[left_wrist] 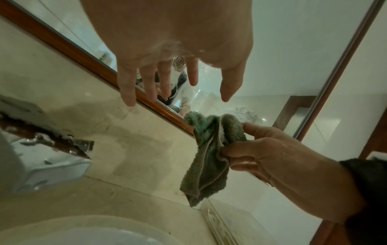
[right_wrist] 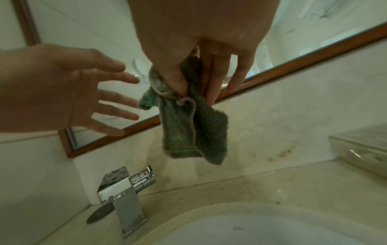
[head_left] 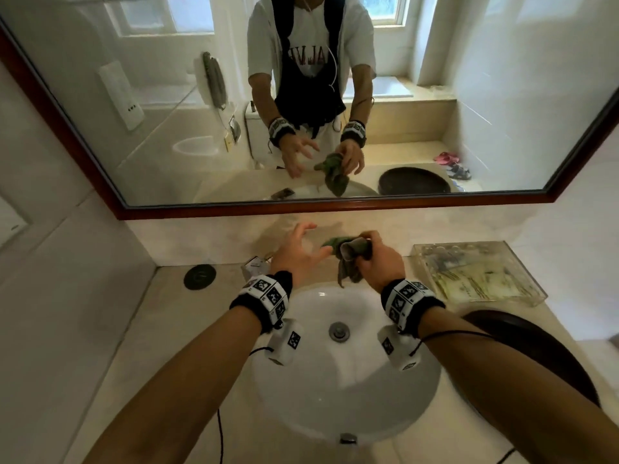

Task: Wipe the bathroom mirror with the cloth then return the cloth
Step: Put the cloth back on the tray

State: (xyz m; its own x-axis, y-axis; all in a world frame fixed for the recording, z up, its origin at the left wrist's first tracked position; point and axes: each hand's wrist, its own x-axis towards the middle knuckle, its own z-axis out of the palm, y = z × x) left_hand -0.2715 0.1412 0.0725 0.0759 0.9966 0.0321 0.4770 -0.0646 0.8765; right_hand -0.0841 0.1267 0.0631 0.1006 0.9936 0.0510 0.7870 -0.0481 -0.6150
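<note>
At centre frame of the head view, we hold both hands above the white basin [head_left: 345, 390], just below the mirror [head_left: 234, 95]. Our right hand [head_left: 378, 259] pinches the green cloth [head_left: 348, 256]; its lower part hangs toward the basin, and the hand hides the rest of it. Our left hand [head_left: 298, 252] is spread, fingers apart, holding nothing, just beside the cloth. The tap is mostly hidden behind the left wrist. At right, a clear box [head_left: 475, 272] holds contents too blurred to identify; a dark round tray [head_left: 536, 346] is cut off by our right forearm. The mirror has a reddish-brown wooden frame and reflects both hands.

Left wrist view: the left hand [left_wrist: 173, 49] fills the upper centre, with straight, separated fingers [left_wrist: 150, 82], touching nothing. At lower right the right hand [left_wrist: 272, 157] grips the cloth [left_wrist: 207, 160] between thumb and fingers. Its pile is nubby terry with a pale stitched edge, folded and drooping. A shiny object at left is blurred; we cannot tell what it is.

Right wrist view: the right hand [right_wrist: 199, 41] comes down from the top edge, thumb and fingers clamped on the bunched top of the cloth [right_wrist: 194, 131]. The left hand [right_wrist: 62, 92] is splayed at left, apart from the cloth. Only this view shows the boxy chrome tap [right_wrist: 125, 199], with red and blue marks, at lower left.
</note>
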